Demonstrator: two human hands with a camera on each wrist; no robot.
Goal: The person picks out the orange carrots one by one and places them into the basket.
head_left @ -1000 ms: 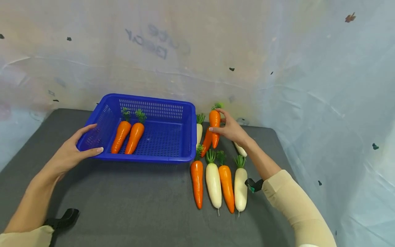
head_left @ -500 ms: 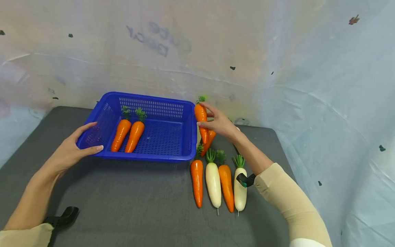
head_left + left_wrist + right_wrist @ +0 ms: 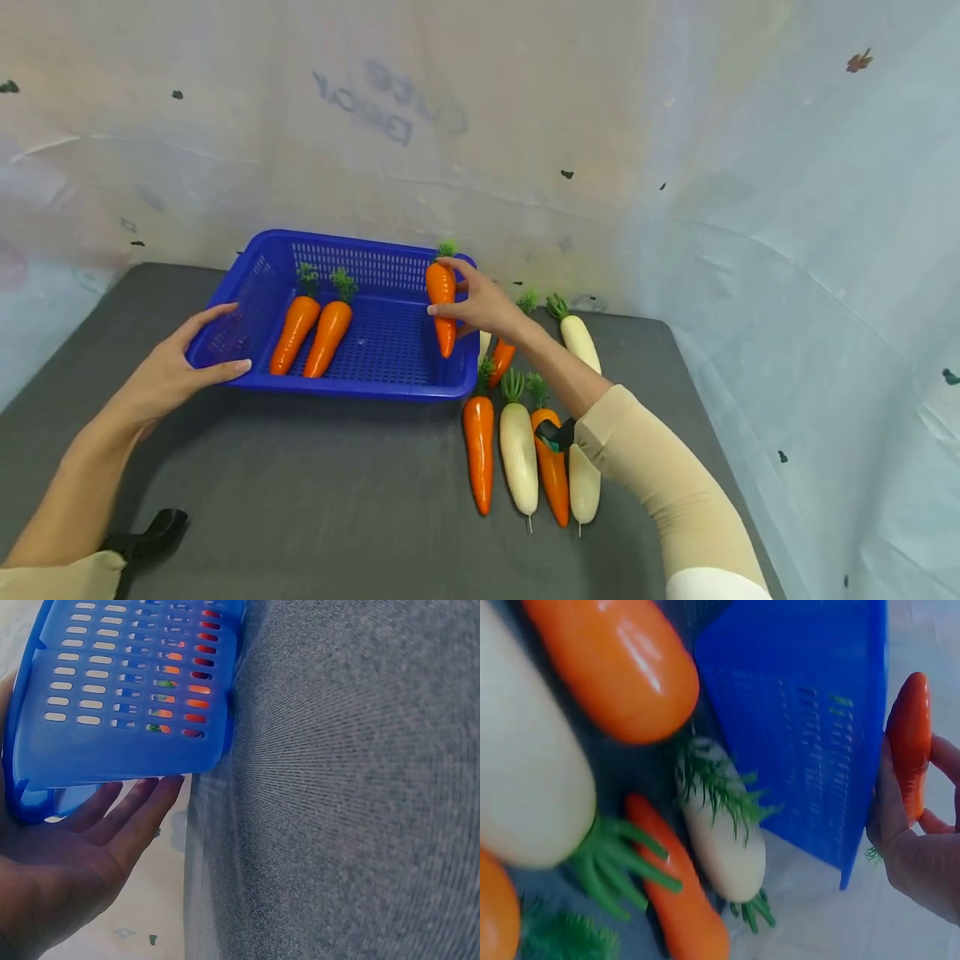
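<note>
My right hand [image 3: 480,300] pinches an orange carrot [image 3: 441,302] with green leaves over the right end of a blue plastic basket [image 3: 375,388]. In the right wrist view the held carrot [image 3: 910,750] sits between thumb and fingers, beyond the basket's rim. My left hand [image 3: 168,367] grips the basket's near left corner, thumb at the front rim. The left wrist view shows that hand [image 3: 82,862] at the slotted blue wall [image 3: 127,742]. Inside the basket, on its left side, a carrot [image 3: 294,335] and another carrot [image 3: 328,337] lie side by side.
Right of the basket, a carrot [image 3: 478,454], a white radish [image 3: 518,458], another carrot [image 3: 553,479] and another radish [image 3: 585,492] lie in a row on the dark grey table [image 3: 337,500]. Behind them is a further radish [image 3: 579,340]. A pale sheet [image 3: 525,100] hangs behind the table.
My right hand has carried the carrot leftward from above the vegetables to over the basket's right end, uncovering a radish at the back. The left hand and basket have stayed put.
</note>
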